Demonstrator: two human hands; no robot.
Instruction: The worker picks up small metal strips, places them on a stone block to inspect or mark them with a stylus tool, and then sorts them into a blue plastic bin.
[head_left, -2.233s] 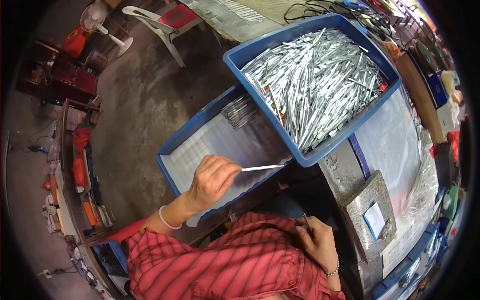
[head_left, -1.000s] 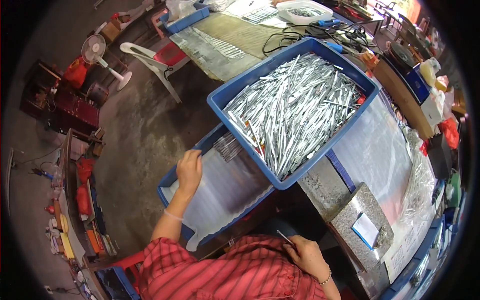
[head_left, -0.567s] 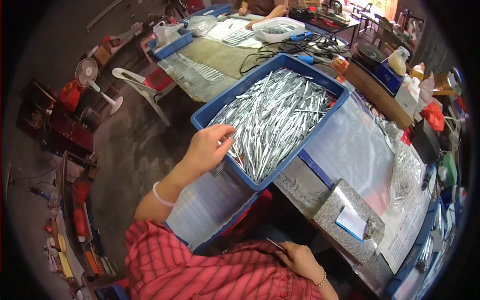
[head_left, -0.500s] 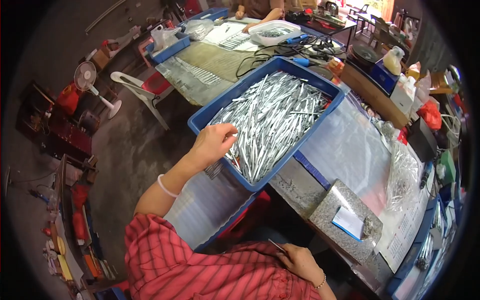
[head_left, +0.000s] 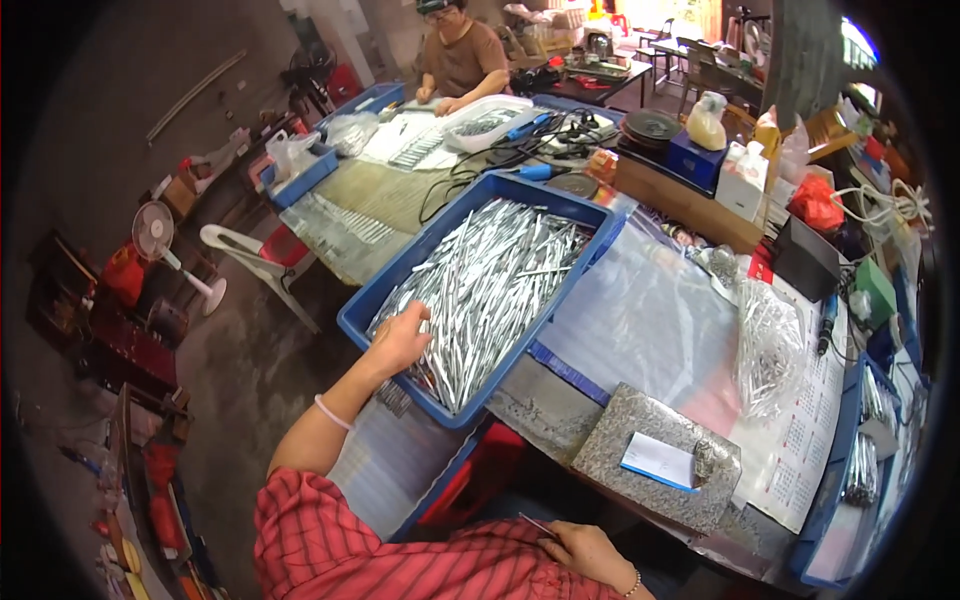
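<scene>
My left hand [head_left: 400,340] reaches into a big blue bin [head_left: 362,318] heaped with thin silver metal rods [head_left: 490,285]. It lies palm down on the near end of the pile, fingers curled among the rods; a grip on any of them does not show. My right hand [head_left: 592,550] rests low by my red striped shirt and pinches a thin dark rod [head_left: 535,523] that points left. Below the bin stands a lower blue tray [head_left: 440,485] lined with clear plastic, with a few rods [head_left: 395,397] at its far end.
A grey stone slab [head_left: 690,495] with a white card [head_left: 657,460] lies right of the bin, beside a clear plastic sheet [head_left: 650,310] and a bag of metal parts [head_left: 765,350]. Another person [head_left: 460,55] works at the far table. A white chair [head_left: 250,255] and a fan [head_left: 155,228] stand on the left.
My left hand left the lower tray and moved up into the big bin, onto the rods. The view has tilted up toward the far table. My right hand stayed low.
</scene>
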